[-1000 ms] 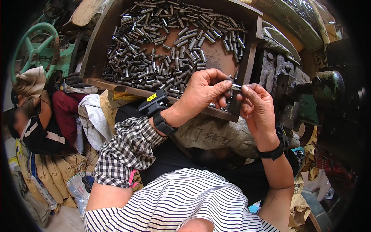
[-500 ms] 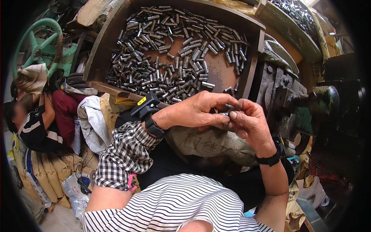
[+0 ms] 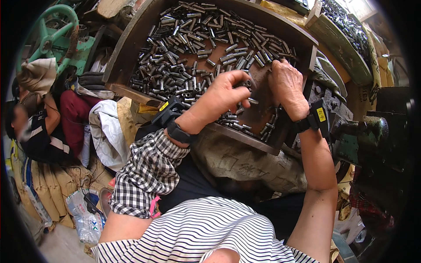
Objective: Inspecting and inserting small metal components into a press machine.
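Metal tubes (image 3: 171, 72): short, dark and glinting, they lie scattered by the score in the tray before you, thickest at its left side and far end.
Tray (image 3: 245, 139): brown and high-walled, it sits just beyond your lap, part of its reddish-brown floor showing between the pieces.
Left hand (image 3: 228, 94): above the near half of the tray, your fingers are curled, with one small tube (image 3: 248, 83) caught between thumb and forefinger.
Right hand (image 3: 287, 87): you reach to the tray's right side, fingers bent down among the pieces there; whether they grip one, the view from above cannot tell.
Sleeve (image 3: 147, 175): black-and-white check covers your left forearm; the right is bare.
Machine (image 3: 372, 131): dark and green, it stands to your right.
Handwheel (image 3: 47, 42): green, at far left, near a co-worker in a dark top (image 3: 44, 136).
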### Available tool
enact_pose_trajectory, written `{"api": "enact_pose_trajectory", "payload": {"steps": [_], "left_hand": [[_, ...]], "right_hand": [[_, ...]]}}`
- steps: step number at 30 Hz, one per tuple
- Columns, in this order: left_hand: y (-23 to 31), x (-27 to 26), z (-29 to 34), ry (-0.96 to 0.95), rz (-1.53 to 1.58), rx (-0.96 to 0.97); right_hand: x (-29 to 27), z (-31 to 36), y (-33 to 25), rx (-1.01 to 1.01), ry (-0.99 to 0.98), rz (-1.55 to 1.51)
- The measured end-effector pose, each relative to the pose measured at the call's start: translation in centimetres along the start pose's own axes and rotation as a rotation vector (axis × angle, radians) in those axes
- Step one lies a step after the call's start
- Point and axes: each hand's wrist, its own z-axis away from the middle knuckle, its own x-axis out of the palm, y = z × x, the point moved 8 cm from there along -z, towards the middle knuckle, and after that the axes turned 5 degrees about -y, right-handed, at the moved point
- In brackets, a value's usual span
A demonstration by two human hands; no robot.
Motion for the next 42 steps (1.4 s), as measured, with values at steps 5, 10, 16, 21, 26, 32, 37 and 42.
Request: {"api": "enact_pose_trajectory", "payload": {"steps": [5,10,16,21,26,32,37,42], "left_hand": [[2.3,3.3,0.1,0.026,-0.812,0.464],[0.4,7.6,-1.4,-0.033,-1.239,0.438],[-0.9,9.1,-2.3,-0.123,-1.413,0.408],[-1.6,8.8,-2.3,-0.142,-1.391,0.373],[-0.5,7.9,-2.1,-0.165,-0.985,0.324],[-1.7,7.4,-1.6,-0.281,0.032,-0.137],[-1.6,7.2,-1.4,-0.242,0.182,-0.125],[-1.9,7.4,-1.3,-0.263,0.282,-0.118]], "right_hand": [[-3.6,3.5,0.4,0.05,0.115,-0.455],[-5.3,10.7,2.0,0.334,0.043,-1.002],[-4.5,14.5,1.9,0.358,0.077,-1.055],[-3.6,14.1,1.9,0.34,0.065,-1.193],[-2.7,14.3,2.9,0.447,0.0,-1.52],[-3.3,14.5,3.4,0.395,0.023,-1.587],[-3.5,14.5,3.0,0.356,0.043,-1.638],[-3.0,14.7,3.5,0.434,0.076,-1.682]]}}
